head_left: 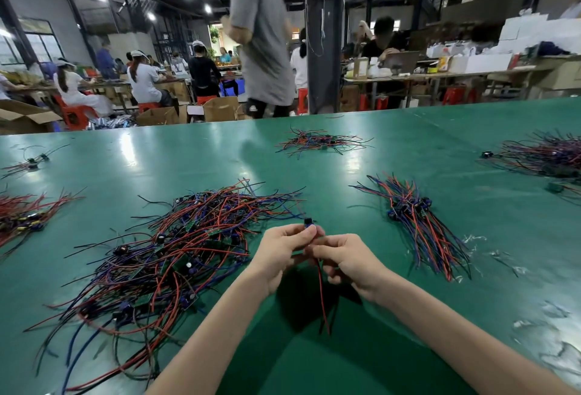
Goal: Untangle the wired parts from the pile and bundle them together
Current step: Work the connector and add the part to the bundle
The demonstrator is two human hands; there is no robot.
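A big tangled pile (176, 247) of red, blue and black wired parts with small green boards lies on the green table (314, 363), left of my hands. My left hand (283, 250) pinches one wired part (309, 224) by its dark component, lifted above the table. My right hand (345, 261) grips the same part's wires just below; the red and black wire ends (323, 303) hang down between my forearms. To the right lies a sorted bundle (418, 221) with its wires laid roughly parallel.
More wire piles lie at the far middle (320, 141), far right (547, 155) and left edge (22, 218). Clear plastic scraps (553, 331) litter the near right. A person in a grey shirt (261, 36) stands beyond the table's far edge; others sit at benches behind.
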